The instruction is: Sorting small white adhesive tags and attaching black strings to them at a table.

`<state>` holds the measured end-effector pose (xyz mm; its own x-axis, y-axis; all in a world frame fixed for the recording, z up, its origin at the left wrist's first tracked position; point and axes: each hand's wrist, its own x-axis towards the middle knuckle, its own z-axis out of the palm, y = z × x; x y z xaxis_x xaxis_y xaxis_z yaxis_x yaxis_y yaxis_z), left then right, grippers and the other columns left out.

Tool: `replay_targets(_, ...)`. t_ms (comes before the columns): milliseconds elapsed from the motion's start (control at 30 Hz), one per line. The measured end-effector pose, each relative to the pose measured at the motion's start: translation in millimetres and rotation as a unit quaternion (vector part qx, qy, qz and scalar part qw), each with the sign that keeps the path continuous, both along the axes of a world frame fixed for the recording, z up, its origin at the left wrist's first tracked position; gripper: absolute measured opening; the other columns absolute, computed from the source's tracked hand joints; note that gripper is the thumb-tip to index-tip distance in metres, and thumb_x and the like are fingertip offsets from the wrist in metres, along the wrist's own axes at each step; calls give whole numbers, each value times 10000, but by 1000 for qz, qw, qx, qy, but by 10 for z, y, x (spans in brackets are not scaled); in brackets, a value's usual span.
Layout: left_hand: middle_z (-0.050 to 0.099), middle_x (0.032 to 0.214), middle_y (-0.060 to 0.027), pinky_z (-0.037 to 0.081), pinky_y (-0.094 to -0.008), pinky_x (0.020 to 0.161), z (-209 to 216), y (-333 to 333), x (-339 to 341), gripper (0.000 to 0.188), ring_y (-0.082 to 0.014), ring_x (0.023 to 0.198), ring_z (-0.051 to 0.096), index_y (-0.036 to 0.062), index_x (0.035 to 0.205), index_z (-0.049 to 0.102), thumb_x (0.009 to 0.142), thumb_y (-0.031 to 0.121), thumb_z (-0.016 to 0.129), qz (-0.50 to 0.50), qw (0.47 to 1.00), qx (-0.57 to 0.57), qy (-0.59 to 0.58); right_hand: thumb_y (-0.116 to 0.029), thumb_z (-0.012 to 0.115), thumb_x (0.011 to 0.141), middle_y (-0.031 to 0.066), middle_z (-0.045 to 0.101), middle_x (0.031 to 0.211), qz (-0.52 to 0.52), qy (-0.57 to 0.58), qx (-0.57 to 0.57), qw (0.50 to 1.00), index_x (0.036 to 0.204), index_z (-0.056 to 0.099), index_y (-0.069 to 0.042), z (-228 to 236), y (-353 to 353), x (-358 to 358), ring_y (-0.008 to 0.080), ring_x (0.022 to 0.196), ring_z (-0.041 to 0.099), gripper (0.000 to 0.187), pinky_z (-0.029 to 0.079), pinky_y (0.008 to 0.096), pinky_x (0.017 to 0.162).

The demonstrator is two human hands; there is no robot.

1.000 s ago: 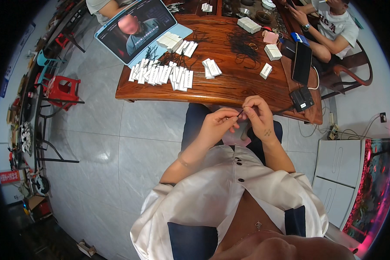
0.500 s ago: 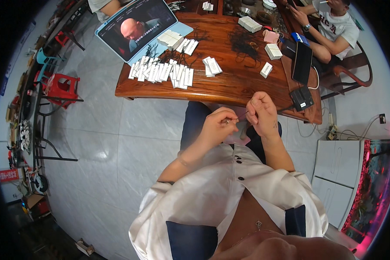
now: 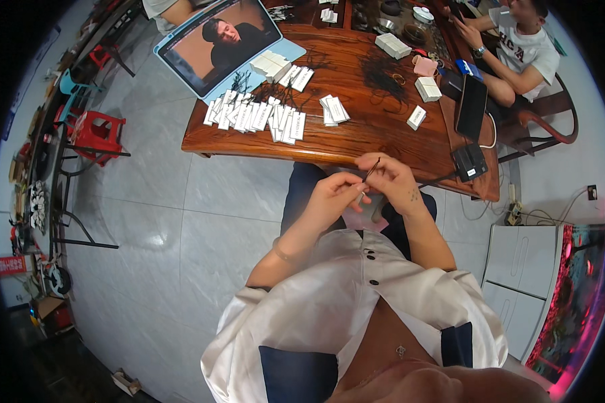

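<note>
Closer in than half a second ago, my right hand (image 3: 391, 181) has come up beside my left hand (image 3: 335, 196), and the dark cord (image 3: 372, 169) now stands up between them, over my lap at the near edge of the worktop (image 3: 262, 149). Both hands pinch the cord narrowly. I'd judge I'm looping or knotting it; next calls for a steady left pinch while the right draws it snug.

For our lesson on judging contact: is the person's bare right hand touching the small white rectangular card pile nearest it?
Apart: the head view shows brown wooden tabletop between the right hand and the card pile.
</note>
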<state>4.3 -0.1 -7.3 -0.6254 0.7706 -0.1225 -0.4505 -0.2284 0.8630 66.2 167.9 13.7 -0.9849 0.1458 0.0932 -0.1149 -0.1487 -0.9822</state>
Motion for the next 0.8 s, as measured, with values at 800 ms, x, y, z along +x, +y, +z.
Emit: replay_targets(800, 638, 903, -94, 533, -264, 659, 4, -50, -53, 111, -160, 792, 637, -18, 978, 591, 928, 78, 567, -70, 997, 7, 34, -23, 639, 840, 79, 603, 957, 32, -9, 94, 995, 855, 628, 34, 74, 113, 133, 106, 733, 575, 60, 471, 229, 645)
